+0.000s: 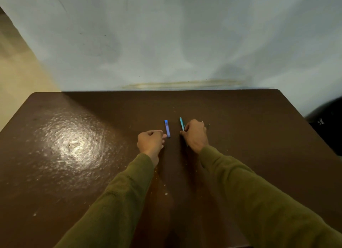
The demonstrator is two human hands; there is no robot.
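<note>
A short blue stick-shaped object [167, 128] lies flat on the dark brown table [74, 173], pointing away from me. My left hand [150, 142] sits just left of its near end, fingers curled, fingertips touching or almost touching it. A thin teal pen [181, 123] lies a little to the right, also pointing away. My right hand [195, 134] is curled over the pen's near end and seems to hold it; the grip itself is hidden. Both arms wear olive-green sleeves.
The table's far edge meets a pale blue-grey wall [166, 44]. A bright glare patch [74, 144] shines on the table's left half. A dark object [327, 121] stands beyond the right edge. Small pale specks dot the tabletop near me.
</note>
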